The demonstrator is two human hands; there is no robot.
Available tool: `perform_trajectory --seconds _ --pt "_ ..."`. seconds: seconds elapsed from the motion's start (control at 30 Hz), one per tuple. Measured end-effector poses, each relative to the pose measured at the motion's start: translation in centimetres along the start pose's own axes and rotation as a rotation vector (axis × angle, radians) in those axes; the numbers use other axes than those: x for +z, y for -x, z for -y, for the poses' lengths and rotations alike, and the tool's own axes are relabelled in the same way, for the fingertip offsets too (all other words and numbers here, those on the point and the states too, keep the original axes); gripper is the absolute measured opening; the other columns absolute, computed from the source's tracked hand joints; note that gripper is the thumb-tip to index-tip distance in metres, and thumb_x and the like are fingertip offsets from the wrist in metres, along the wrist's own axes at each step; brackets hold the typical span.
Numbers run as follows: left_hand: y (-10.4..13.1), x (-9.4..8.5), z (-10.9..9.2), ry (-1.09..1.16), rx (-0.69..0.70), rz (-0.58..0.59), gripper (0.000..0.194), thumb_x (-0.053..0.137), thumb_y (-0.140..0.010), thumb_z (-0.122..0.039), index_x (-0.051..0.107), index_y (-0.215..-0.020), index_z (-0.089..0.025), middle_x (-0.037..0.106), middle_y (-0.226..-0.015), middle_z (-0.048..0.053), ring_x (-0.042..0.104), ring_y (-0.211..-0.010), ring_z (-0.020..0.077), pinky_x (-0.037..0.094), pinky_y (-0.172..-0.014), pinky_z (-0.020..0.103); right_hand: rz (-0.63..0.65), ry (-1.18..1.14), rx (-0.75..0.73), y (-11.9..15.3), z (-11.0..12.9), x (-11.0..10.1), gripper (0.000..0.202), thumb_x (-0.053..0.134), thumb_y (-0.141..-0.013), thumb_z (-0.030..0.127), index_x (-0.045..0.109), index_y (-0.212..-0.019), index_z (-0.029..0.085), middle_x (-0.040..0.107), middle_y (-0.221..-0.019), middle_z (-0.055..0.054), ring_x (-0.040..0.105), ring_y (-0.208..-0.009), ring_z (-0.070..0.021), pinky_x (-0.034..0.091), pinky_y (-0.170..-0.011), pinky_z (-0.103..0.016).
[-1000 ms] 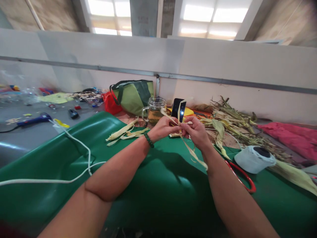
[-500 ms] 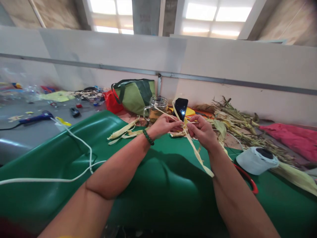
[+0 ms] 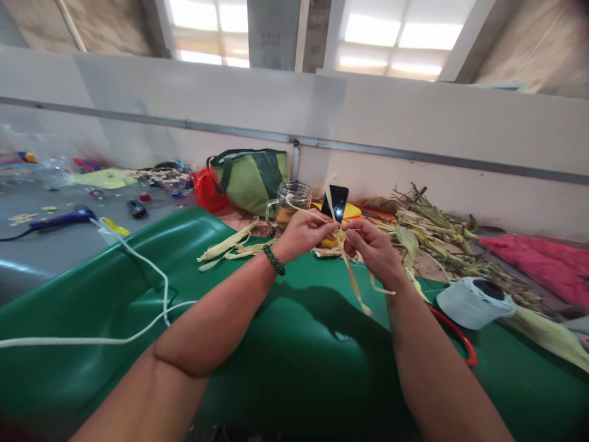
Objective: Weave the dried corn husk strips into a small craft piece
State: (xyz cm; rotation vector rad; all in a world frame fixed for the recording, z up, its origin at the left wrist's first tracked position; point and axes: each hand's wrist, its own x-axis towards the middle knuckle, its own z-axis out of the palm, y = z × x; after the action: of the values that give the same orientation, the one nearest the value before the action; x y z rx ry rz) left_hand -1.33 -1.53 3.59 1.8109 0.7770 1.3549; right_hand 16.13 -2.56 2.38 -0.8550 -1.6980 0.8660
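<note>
My left hand pinches pale strips of corn husk where they cross, at the middle of the view. Close on its right, my right hand is closed on the same strips, fingertips pressed together. One strip end stands up above the fingers, others hang below, and a thin twisted end runs left past my left hand. The exact crossing is partly hidden by my fingers. Behind the hands a dark phone stands tilted, and left of it is a glass mug of amber liquid.
Loose husks lie on the green sheet. A white spool of thread and a red handle sit at right. Dried stalks lie behind. A green bag leans at the wall; a white cord crosses at left.
The hanging husk strip has swung left and apart from my right forearm, and a second loose end now shows by my right wrist. Both hands stay closed on the strips.
</note>
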Motion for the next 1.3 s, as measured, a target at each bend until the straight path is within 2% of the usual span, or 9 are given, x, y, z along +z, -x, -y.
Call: perform_trajectory --seconds 0.13,0.23,0.37,0.47,0.6,0.9,1.07,1.3 --pt "0.5 0.2 -0.9 0.020 -0.009 0.047 0.022 0.068 -0.075 -0.029 0.066 -0.066 -0.009 0.067 -0.069 0.006 0.062 -0.061 0.0120 0.049 -0.055 0.021 -0.015 -0.030 -0.049 0.2 0.0 0.7 0.036 0.073 -0.069 0.050 0.060 -0.087 0.021 0.060 -0.062 0.003 0.055 -0.056 -0.0118 0.046 -0.055 -0.026" --pt "0.8 0.6 -1.2 0.021 -0.026 0.075 0.018 0.066 -0.074 -0.027 0.065 -0.068 -0.010 0.064 -0.065 0.004 0.059 -0.059 0.0106 0.047 -0.053 0.020 -0.035 -0.047 -0.070 0.1 -0.6 1.1 0.035 0.078 -0.063 0.047 0.062 -0.080 0.022 0.064 -0.070 0.000 0.058 -0.061 -0.0139 0.048 -0.060 -0.029" --pt "0.7 0.9 -1.3 -0.115 0.002 -0.013 0.013 0.066 -0.072 -0.022 0.063 -0.064 -0.011 0.061 -0.066 0.003 0.058 -0.061 0.0103 0.046 -0.055 0.020 -0.077 0.030 -0.075 0.1 -1.1 1.1 0.032 0.079 -0.062 0.045 0.063 -0.077 0.021 0.064 -0.071 -0.001 0.058 -0.061 -0.0147 0.048 -0.061 -0.030" --pt "0.6 0.9 -1.4 -0.253 0.038 -0.083 0.013 0.068 -0.070 -0.020 0.064 -0.061 -0.012 0.062 -0.071 0.004 0.056 -0.063 0.0103 0.045 -0.058 0.021 -0.075 0.079 -0.096 0.2 -0.9 1.0 0.029 0.077 -0.064 0.043 0.063 -0.076 0.021 0.058 -0.063 0.002 0.052 -0.055 -0.0119 0.042 -0.054 -0.026" --pt "0.5 0.7 -1.6 -0.282 0.036 -0.062 0.014 0.069 -0.070 -0.022 0.065 -0.060 -0.013 0.061 -0.068 0.003 0.054 -0.063 0.0100 0.044 -0.060 0.022 -0.078 0.129 -0.128 0.4 -0.5 1.1 0.023 0.075 -0.067 0.040 0.063 -0.075 0.021 0.043 -0.050 0.007 0.036 -0.044 -0.0083 0.029 -0.044 -0.024" --pt "0.7 0.8 -1.3 -0.179 0.074 -0.110 0.016 0.069 -0.068 -0.019 0.062 -0.054 -0.014 0.058 -0.064 0.002 0.055 -0.074 0.0126 0.046 -0.068 0.023 -0.190 0.375 -0.254 0.6 -0.6 1.3 0.016 0.067 -0.072 0.038 0.067 -0.071 0.023 0.064 -0.061 0.000 0.055 -0.052 -0.0140 0.044 -0.053 -0.028" --pt "0.7 0.8 -1.1 -0.129 0.021 -0.113 0.015 0.066 -0.068 -0.019 0.061 -0.056 -0.013 0.061 -0.066 0.003 0.055 -0.067 0.0119 0.045 -0.063 0.024 -0.242 0.480 -0.350 0.8 -0.6 1.6 0.016 0.068 -0.072 0.040 0.068 -0.075 0.024 0.062 -0.058 0.000 0.054 -0.050 -0.0140 0.044 -0.053 -0.027" --pt "0.9 1.1 -1.5 -0.156 0.107 -0.133 0.017 0.064 -0.068 -0.014 0.057 -0.052 -0.014 0.060 -0.065 0.002 0.055 -0.069 0.0115 0.046 -0.071 0.025 -0.281 0.547 -0.376 0.8 -1.0 1.7 0.018 0.063 -0.077 0.040 0.070 -0.073 0.024 0.064 -0.059 0.000 0.053 -0.050 -0.0132 0.044 -0.054 -0.027"
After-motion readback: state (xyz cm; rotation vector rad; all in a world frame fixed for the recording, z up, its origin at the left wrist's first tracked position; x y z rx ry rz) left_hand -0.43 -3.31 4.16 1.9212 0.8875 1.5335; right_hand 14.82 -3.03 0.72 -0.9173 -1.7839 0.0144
